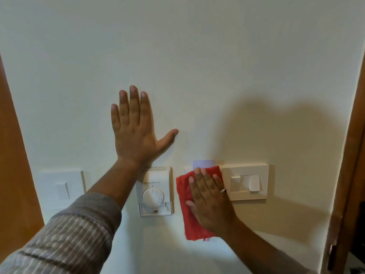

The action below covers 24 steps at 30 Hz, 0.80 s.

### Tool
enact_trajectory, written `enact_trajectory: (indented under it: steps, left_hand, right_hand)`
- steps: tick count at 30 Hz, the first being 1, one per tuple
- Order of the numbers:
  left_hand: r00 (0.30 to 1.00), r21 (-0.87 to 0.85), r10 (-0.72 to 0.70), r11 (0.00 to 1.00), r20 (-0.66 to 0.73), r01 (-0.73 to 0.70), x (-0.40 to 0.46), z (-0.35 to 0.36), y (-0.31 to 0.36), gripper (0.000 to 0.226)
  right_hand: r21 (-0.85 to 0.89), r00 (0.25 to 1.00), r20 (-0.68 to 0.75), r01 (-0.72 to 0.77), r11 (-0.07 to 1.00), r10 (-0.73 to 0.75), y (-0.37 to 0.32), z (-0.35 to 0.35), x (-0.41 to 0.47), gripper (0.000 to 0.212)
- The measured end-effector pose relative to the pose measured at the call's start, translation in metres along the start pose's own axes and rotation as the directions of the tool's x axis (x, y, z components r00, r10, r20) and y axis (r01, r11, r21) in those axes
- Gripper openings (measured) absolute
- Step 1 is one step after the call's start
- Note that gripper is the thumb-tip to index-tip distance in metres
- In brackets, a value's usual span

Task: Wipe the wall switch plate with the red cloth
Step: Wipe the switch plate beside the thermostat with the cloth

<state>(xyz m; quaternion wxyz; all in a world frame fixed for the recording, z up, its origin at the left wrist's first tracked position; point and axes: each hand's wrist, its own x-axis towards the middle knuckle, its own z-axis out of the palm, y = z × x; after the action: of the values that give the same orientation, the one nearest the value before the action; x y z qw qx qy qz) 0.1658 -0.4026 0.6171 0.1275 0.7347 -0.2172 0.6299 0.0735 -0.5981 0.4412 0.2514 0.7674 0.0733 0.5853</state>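
My right hand (pixel 209 198) lies flat on the red cloth (pixel 184 196) and presses it against the wall between the thermostat and a cream switch plate (pixel 245 181). Only a pale top edge of a plate (pixel 203 163) shows above the cloth; the rest of what lies under it is hidden. The cloth's right edge meets the cream plate's left edge, and the plate's two rockers are uncovered. My left hand (pixel 136 131) rests flat on the bare wall above the thermostat, fingers spread, holding nothing.
A white dial thermostat (pixel 156 192) is mounted left of the cloth. Another white switch plate (pixel 59 188) sits further left. Brown wooden frames border the wall at the left (pixel 13 155) and right (pixel 347 175) edges.
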Motion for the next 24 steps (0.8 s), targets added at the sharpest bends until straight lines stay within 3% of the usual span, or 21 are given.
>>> enact_trajectory:
  steps: [2, 7, 9, 12, 14, 17, 19, 24]
  left_hand:
    - [1.0, -0.002, 0.001, 1.0, 0.001, -0.001, 0.001, 0.0, -0.001, 0.113]
    - [1.0, -0.002, -0.002, 1.0, 0.023, 0.002, 0.001, -0.004, -0.001, 0.113]
    - [1.0, -0.006, -0.01, 1.0, 0.027, 0.01, 0.001, -0.004, 0.0, 0.113]
    - [0.999, -0.007, -0.011, 1.0, 0.032, 0.011, 0.0, -0.004, 0.001, 0.113]
    - [1.0, -0.008, -0.008, 1.0, 0.026, 0.009, 0.0, -0.004, 0.001, 0.113]
    - [0.999, -0.009, -0.006, 1.0, 0.035, 0.007, 0.0, -0.005, 0.0, 0.113]
    - [0.999, -0.016, 0.0, 1.0, 0.044, 0.001, 0.0, -0.005, -0.001, 0.113]
    - [0.999, -0.01, -0.004, 1.0, 0.032, 0.004, 0.0, -0.003, -0.001, 0.113]
  right_hand:
    - [-0.003, 1.0, 0.012, -0.017, 1.0, 0.017, -0.01, 0.003, -0.001, 0.071]
    - [-0.04, 0.982, 0.021, 0.19, 0.981, -0.189, 0.019, -0.005, -0.017, 0.069]
    - [-0.038, 0.99, 0.018, 0.143, 0.989, -0.143, 0.017, -0.008, -0.013, 0.064]
    - [-0.018, 0.998, 0.037, -0.056, 0.998, 0.056, -0.006, -0.008, -0.002, 0.068]
    - [-0.012, 0.996, 0.044, -0.082, 0.997, 0.083, -0.018, -0.007, -0.001, 0.072]
    - [-0.041, 0.986, 0.097, 0.138, 0.99, -0.133, -0.011, -0.008, -0.017, 0.077]
    - [-0.037, 0.975, 0.084, 0.209, 0.977, -0.205, 0.004, -0.01, -0.027, 0.07]
    - [0.116, 0.999, 0.041, 0.028, 0.993, -0.033, 0.021, -0.018, -0.016, 0.057]
